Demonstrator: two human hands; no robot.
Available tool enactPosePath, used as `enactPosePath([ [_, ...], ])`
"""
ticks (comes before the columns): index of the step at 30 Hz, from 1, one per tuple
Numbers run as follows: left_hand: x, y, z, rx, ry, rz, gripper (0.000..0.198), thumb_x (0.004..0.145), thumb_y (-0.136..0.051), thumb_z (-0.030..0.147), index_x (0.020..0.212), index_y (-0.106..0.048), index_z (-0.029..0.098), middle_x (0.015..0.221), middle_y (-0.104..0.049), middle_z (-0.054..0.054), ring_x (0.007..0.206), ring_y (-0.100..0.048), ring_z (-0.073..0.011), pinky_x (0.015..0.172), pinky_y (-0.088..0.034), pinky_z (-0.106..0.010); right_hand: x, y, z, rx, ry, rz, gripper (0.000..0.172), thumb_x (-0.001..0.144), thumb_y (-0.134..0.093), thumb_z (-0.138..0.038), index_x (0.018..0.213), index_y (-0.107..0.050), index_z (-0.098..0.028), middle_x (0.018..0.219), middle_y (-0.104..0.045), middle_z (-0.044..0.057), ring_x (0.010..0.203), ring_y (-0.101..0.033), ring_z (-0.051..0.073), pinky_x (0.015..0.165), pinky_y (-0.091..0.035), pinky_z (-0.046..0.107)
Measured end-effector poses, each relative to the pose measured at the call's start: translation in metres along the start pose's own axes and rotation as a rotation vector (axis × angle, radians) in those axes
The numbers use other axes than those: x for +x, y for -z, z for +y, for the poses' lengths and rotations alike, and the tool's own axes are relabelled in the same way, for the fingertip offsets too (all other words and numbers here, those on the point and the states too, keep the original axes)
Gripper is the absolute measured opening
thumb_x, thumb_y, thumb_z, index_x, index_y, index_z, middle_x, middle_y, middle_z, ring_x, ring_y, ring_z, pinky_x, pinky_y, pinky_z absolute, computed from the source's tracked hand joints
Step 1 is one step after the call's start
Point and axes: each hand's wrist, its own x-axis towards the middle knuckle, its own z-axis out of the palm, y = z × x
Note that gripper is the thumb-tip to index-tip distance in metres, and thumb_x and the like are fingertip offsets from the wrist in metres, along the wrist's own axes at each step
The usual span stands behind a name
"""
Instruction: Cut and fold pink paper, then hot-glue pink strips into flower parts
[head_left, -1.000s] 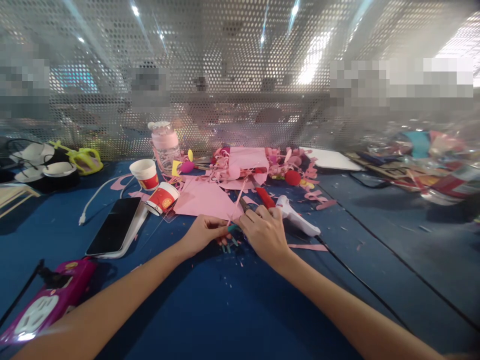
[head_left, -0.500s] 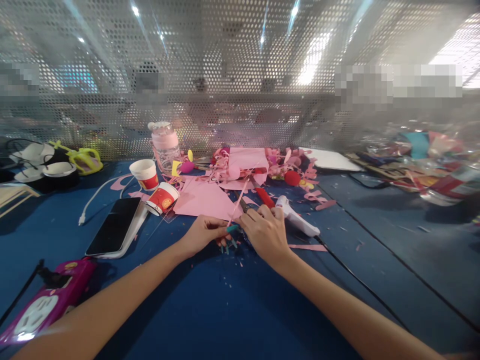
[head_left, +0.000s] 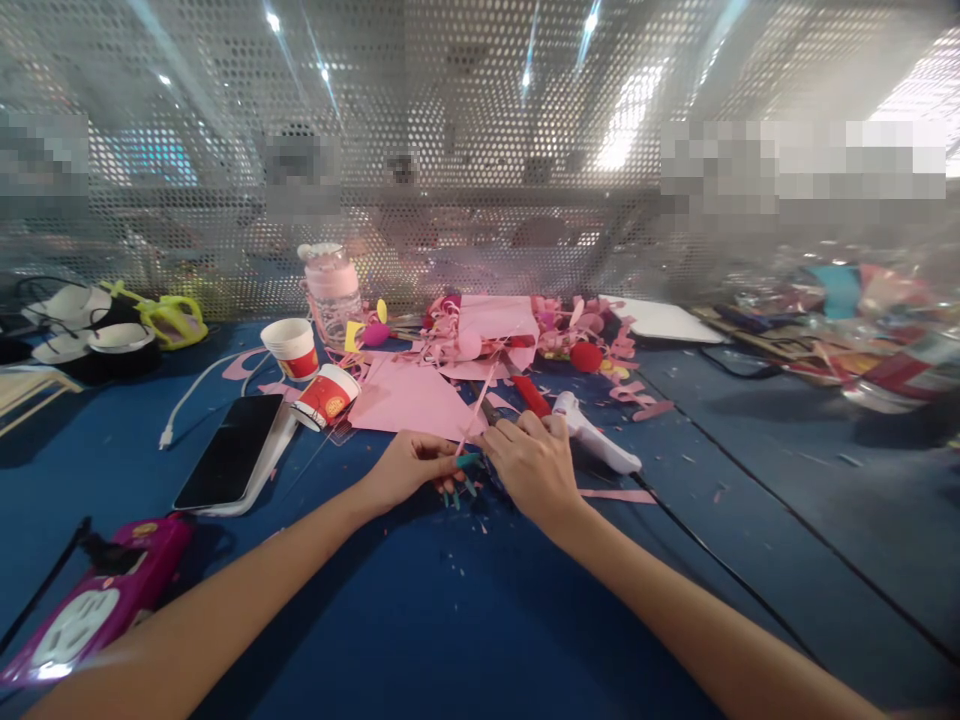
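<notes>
In the head view my left hand [head_left: 409,470] has thumb and fingers closed around the lower end of a narrow pink paper strip [head_left: 478,408]. Long teal nails show at its fingertips. My right hand [head_left: 531,462] is beside it, fingers curled and pressed together; whatever they grip is hidden beneath them. Just beyond the right hand lie a red object [head_left: 531,396] and a dark one, both partly covered. A white glue gun [head_left: 600,438] rests to the right of that hand. Behind both hands is a pink paper sheet [head_left: 412,398].
Pink paper scraps [head_left: 570,325] heap at the back, by a perforated metal screen [head_left: 450,230]. To the left are paper cups [head_left: 289,345], a bottle [head_left: 330,285], a phone [head_left: 229,450] and a purple power strip [head_left: 124,570]. A black cord [head_left: 727,555] crosses the right side.
The view has shifted very slightly. Both hands stay in nearly the same place, and the left still pinches the pink strip.
</notes>
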Motion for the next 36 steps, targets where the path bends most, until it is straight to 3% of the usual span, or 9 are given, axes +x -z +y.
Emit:
enactPosePath([
  [7,0.001,-0.001,-0.001,-0.006,0.018,-0.001,0.027,0.061,-0.072,0.034,0.073,-0.067,0.010,0.061,-0.066,-0.003,0.046,-0.055,-0.0068,0.046,-0.043,-0.017,0.000,0.005,0.004,0.093,0.068,-0.034,0.036,0.089,-0.041,-0.033,0.061,-0.058,-0.018,0.057,-0.058,0.000,0.063,-0.040,0.015,0.062,-0.016,0.031],
  [14,0.002,0.000,-0.001,-0.042,0.030,0.014,0.027,0.059,-0.073,0.032,0.075,-0.067,0.011,0.061,-0.066,-0.002,0.045,-0.055,-0.0060,0.046,-0.044,-0.016,-0.001,0.003,0.003,0.053,-0.022,0.012,0.032,0.088,-0.045,-0.029,0.061,-0.057,-0.018,0.059,-0.059,0.001,0.065,-0.041,0.016,0.064,-0.017,0.031],
  [21,0.001,-0.001,-0.001,-0.051,0.016,0.024,0.028,0.057,-0.075,0.031,0.074,-0.067,0.010,0.060,-0.066,-0.002,0.045,-0.056,-0.0070,0.048,-0.045,-0.018,-0.002,0.003,0.001,0.106,0.074,-0.046,0.036,0.090,-0.041,-0.031,0.060,-0.057,-0.018,0.057,-0.058,0.000,0.064,-0.040,0.015,0.062,-0.016,0.030],
  [31,0.001,0.000,-0.002,-0.069,0.011,-0.002,0.026,0.060,-0.073,0.032,0.074,-0.068,0.012,0.062,-0.067,-0.003,0.046,-0.056,-0.0067,0.047,-0.044,-0.018,-0.001,0.007,0.010,0.034,-0.104,0.089,0.033,0.089,-0.042,-0.029,0.062,-0.056,-0.017,0.061,-0.060,0.001,0.064,-0.044,0.015,0.064,-0.020,0.030],
  [36,0.000,0.001,-0.001,-0.040,0.008,-0.027,0.021,0.064,-0.071,0.031,0.074,-0.068,0.013,0.062,-0.066,-0.002,0.046,-0.055,-0.0058,0.047,-0.043,-0.017,0.000,0.004,0.010,0.012,-0.051,0.093,0.032,0.089,-0.042,-0.029,0.062,-0.057,-0.017,0.060,-0.060,0.001,0.064,-0.043,0.015,0.064,-0.020,0.031],
])
